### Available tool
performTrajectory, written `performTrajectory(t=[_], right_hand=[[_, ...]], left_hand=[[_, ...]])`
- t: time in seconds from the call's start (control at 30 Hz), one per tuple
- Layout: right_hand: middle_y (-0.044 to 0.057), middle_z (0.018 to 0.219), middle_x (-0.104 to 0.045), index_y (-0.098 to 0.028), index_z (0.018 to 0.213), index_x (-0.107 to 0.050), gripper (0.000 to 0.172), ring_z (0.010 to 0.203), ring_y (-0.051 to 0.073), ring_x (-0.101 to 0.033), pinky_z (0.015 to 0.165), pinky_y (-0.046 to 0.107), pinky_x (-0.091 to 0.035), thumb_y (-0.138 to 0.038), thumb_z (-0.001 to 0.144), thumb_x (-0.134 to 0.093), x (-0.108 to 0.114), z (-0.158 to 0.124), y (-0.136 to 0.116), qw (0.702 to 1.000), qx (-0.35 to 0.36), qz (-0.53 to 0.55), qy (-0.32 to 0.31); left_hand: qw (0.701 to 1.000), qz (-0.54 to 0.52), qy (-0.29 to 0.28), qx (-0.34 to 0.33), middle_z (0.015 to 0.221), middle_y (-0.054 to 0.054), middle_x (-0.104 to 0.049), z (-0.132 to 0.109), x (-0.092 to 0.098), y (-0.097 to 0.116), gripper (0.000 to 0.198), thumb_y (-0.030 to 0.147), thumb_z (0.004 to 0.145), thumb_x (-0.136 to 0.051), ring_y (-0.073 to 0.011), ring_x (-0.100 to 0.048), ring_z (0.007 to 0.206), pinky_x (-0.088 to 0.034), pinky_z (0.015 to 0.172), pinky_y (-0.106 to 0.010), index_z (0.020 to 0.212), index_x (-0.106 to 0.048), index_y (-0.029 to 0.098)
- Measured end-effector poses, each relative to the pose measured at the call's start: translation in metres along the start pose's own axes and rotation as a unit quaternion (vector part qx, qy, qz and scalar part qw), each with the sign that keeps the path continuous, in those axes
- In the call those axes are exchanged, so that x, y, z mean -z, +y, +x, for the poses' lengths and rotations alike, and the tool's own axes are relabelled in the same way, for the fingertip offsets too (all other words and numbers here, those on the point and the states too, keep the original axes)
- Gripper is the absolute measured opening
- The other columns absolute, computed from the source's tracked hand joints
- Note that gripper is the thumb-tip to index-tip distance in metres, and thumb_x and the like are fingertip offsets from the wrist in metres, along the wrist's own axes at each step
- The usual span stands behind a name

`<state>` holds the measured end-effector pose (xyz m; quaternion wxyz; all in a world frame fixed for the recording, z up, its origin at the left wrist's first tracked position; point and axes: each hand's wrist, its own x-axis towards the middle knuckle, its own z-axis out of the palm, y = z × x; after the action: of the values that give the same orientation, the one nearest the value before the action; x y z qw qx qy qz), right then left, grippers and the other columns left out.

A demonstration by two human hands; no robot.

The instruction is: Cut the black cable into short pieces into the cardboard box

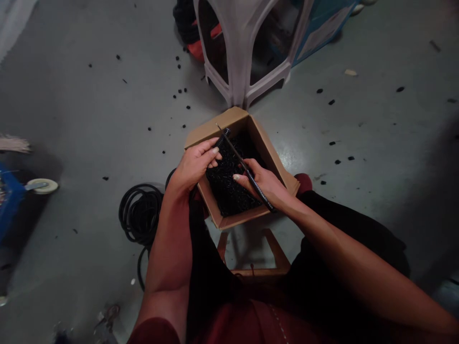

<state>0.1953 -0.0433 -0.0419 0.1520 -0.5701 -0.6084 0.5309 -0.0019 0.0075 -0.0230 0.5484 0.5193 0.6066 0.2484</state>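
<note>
Box (215, 129), plain cardboard with the flaps open, sits on a little wooden stool (281, 258) right in front of the person's knees, and it's loaded with small black bits (229, 191). Just behind it, touching or nearly touching the far corner, is a white plastic stool (238, 71), with some dark and red stuff tucked in behind its legs that I can't make out. On the floor to the left of the box there's a coil of black cable (138, 215), lying loose near the person's left elbow. Further left, at the edge, you get a corner of a blue crate (9, 200). Both hands are over the box. Left hand (195, 162) is at the near-left side of the opening, fingers pinched shut on a short ribbed black piece (223, 136) that pokes up toward the back wall. Right hand (265, 184) is over the right side, closed around a thin dark rod (236, 153). The rod runs diagonally from that hand up across the box, and its tip ends right by the piece the left hand has. Can't tell if the piece is actually on the rod or just beside it. Off by the crate lies a tape roll (42, 185). Smallest of all, loose black scraps (332, 102) are scattered over the grey floor on both sides.
</note>
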Motion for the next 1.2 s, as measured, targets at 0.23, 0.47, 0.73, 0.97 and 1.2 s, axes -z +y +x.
performTrajectory(t=[0.23,0.47,0.73,0.97,1.2], right_hand=[[0.008,0.102,-0.065,-0.021,0.12,-0.051,0.048,0.091,0.026,-0.061,0.073,0.036,-0.044,-0.054,0.086,-0.048,0.001,0.002,0.002,0.998,0.015,-0.065,0.013],[0.009,0.103,-0.064,-0.02,0.122,-0.05,0.05,0.093,0.026,-0.061,0.075,0.036,-0.044,-0.055,0.086,-0.048,0.002,0.001,0.002,0.998,0.016,-0.053,0.008],[0.009,0.108,-0.065,-0.021,0.122,-0.049,0.052,0.093,0.025,-0.062,0.075,0.035,-0.044,-0.055,0.084,-0.051,0.003,0.0,0.0,1.0,0.012,0.004,-0.021],[0.01,0.103,-0.065,-0.02,0.12,-0.051,0.05,0.091,0.027,-0.061,0.075,0.037,-0.044,-0.056,0.085,-0.048,0.002,0.001,0.004,0.998,0.027,-0.048,0.001],[0.013,0.113,-0.06,-0.018,0.121,-0.047,0.052,0.103,0.029,-0.058,0.082,0.04,-0.044,-0.055,0.085,-0.048,0.0,0.002,0.012,0.996,0.04,-0.079,0.018]], left_hand=[[0.999,0.031,0.009,-0.003,0.077,-0.001,-0.064,-0.005,0.0,0.008,0.04,0.029,0.083,-0.057,-0.0063,-0.05,0.06,-0.042,0.06,-0.019,0.12,-0.066,0.018],[0.999,0.043,0.005,-0.005,0.074,-0.001,-0.063,-0.005,0.0,0.009,0.037,0.029,0.084,-0.056,-0.0064,-0.049,0.059,-0.042,0.059,-0.02,0.117,-0.067,0.017],[0.999,0.046,-0.016,-0.021,0.075,-0.001,-0.063,-0.004,0.004,0.004,0.036,0.03,0.085,-0.055,-0.0072,-0.05,0.06,-0.043,0.059,-0.02,0.118,-0.067,0.02],[0.996,0.086,-0.021,-0.014,0.076,-0.001,-0.064,-0.005,0.001,0.007,0.038,0.03,0.085,-0.054,-0.0082,-0.051,0.061,-0.044,0.062,-0.021,0.118,-0.066,0.018],[0.991,0.117,-0.065,-0.029,0.074,-0.001,-0.062,-0.008,-0.006,0.011,0.036,0.032,0.086,-0.051,-0.0079,-0.05,0.061,-0.042,0.062,-0.021,0.112,-0.068,0.014]])
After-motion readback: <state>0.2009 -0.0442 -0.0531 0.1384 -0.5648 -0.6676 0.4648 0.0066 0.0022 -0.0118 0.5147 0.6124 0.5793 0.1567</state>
